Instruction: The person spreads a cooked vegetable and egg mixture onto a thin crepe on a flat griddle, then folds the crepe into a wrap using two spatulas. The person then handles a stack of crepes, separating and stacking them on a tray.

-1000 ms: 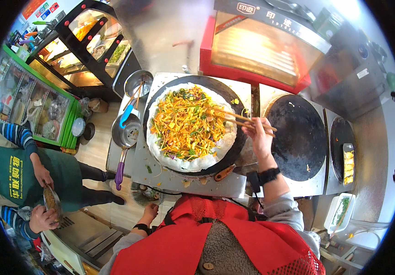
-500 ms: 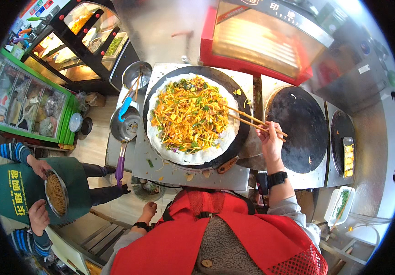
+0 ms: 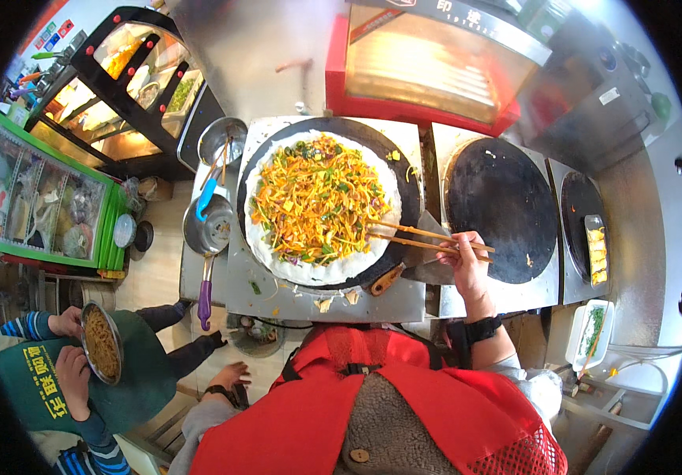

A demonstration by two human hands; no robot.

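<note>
My right hand (image 3: 467,261) is closed around a pair of long wooden chopsticks (image 3: 420,233). Their tips touch the right edge of a spread of shredded vegetables (image 3: 321,198), orange and yellow with green bits. Beneath the vegetables lies a large round white flatbread (image 3: 392,190), on a dark round griddle (image 3: 412,174). A scraper with a wooden handle (image 3: 388,279) rests at the griddle's lower right, its blade near my right hand. Below the counter edge, my left hand (image 3: 232,375) hangs with its fingers stretched out and nothing in it.
Left stand a metal bowl (image 3: 222,131) and a purple-handled ladle (image 3: 208,235), with a blue-handled tool (image 3: 207,195) across them. A second griddle (image 3: 499,214) is right, a lit red cabinet (image 3: 333,87) behind. A co-worker holds a bowl of brown food (image 3: 102,340) at lower left.
My chopsticks have shifted down along the right edge of the vegetables. My left hand has moved lower and left, its fingers now stretched out. The co-worker's bowl has come slightly closer.
</note>
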